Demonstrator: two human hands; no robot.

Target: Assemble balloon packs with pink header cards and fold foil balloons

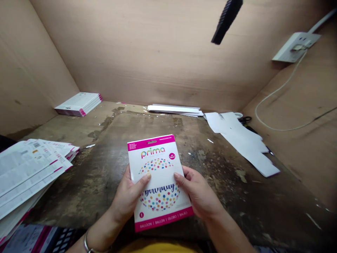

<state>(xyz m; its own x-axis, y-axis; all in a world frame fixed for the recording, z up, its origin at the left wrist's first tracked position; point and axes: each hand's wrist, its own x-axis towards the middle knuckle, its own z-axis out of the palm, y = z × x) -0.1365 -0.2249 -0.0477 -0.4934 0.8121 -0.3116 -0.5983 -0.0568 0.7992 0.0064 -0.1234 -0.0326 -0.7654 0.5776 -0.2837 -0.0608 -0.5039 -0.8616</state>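
Left hand (127, 195) and right hand (202, 193) are bare. Left forearm (102, 226) and right forearm (225, 226) are uncovered as far as visible. Left wrist carries a narrow, curved, silver-coloured bangle (85, 242), shiny finish. Yellow garment (160, 246) shows at the lower edge; cut indeterminable.

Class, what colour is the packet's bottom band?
The bottom band is magenta, best seen in the head view.

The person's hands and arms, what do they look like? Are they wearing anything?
The left hand and right hand have no gloves. A shiny, silvery round bangle circles the left wrist; the right wrist shows nothing on it. No sleeves cover the visible forearms.
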